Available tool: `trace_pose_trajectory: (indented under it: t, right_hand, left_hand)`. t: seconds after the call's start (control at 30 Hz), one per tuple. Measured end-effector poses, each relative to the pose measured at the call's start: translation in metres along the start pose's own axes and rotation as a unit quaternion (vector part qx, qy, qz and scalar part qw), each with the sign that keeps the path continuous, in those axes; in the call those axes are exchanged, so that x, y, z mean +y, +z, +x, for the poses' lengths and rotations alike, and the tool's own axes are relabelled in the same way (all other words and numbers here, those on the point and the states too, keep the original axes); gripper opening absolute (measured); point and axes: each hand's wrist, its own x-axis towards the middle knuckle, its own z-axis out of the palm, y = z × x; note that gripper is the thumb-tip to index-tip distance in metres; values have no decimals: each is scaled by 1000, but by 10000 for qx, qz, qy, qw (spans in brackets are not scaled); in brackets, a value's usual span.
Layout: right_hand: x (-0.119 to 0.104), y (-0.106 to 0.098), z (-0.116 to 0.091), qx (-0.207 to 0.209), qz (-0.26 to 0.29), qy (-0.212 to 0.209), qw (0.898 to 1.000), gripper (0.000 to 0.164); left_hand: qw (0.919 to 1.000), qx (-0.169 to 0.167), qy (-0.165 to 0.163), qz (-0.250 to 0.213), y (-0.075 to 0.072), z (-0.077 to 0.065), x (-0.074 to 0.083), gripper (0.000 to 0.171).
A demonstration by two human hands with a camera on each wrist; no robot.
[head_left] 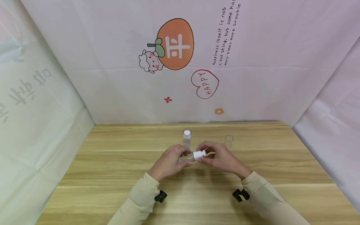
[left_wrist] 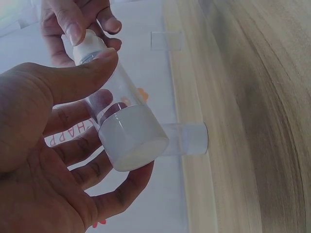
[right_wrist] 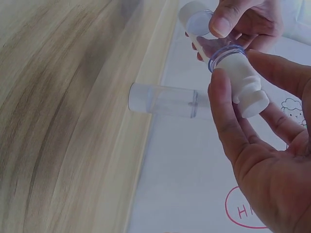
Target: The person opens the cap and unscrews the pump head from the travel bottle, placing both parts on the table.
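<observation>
From here, the held bottle (left_wrist: 125, 97) lies just this side of the standing bottle (head_left: 187, 141), its long axis running hand to hand; the left hand (head_left: 171, 158) curls round its clear body; the right hand (head_left: 220, 157) pinches its white top

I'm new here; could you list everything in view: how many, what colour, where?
Wood-grain table: one, light brown, below the hands
Clear cylindrical bottle with white top and base: one, clear and white, between left hand and right hand
Upright see-through cylindrical bottle: one, clear and white, on table
Clear cylindrical cap: one, colourless, on table, right of upright bottle
Printed sheet backdrop: one, white, behind table
Round fruit print: one, orange, on backdrop
Sheep print: one, white, beside fruit
Heart print: one, red, below fruit
Flower prints: two, red and orange, low on backdrop
Lettering: several lines, black, upper right
Hands: two, bare, gripping the bottle
Sleeves: two, cream, on forearms
</observation>
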Motion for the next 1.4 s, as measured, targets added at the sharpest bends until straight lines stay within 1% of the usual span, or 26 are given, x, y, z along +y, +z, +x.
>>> trace_pose_trajectory:
  t: [0.37, 0.6, 0.77, 0.93, 1.1, 1.2, 1.4]
  right_hand:
    - [-3, 0, 2, 171, 130, -9, 9998, 15]
    - [-4, 1, 2, 297, 213, -9, 9993, 11]
    - [-3, 1, 2, 294, 219, -13, 9993, 16]
    - [-3, 0, 1, 274, 7, 170, 9995, 26]
    - [-1, -2, -2, 161, -201, 442, 9987, 32]
    - [1, -3, -3, 38, -312, 520, 9982, 33]
    - [2, -6, -4, -211, -427, 593, 9971, 29]
  left_hand:
    - [9999, -82, -112, 7, -2, 2, 2, 31]
    - [9999, -108, -60, -51, -3, 2, 2, 34]
    - [9999, -94, -21, -43, -3, 2, 2, 34]
    - [10000, -65, 10, 7, -3, 2, 2, 33]
    - [10000, -23, 7, -7, -3, 1, 1, 33]
    - [10000, -7, 9, 6, -2, 1, 1, 33]
    - [10000, -19, 71, -23, -2, 1, 1, 33]
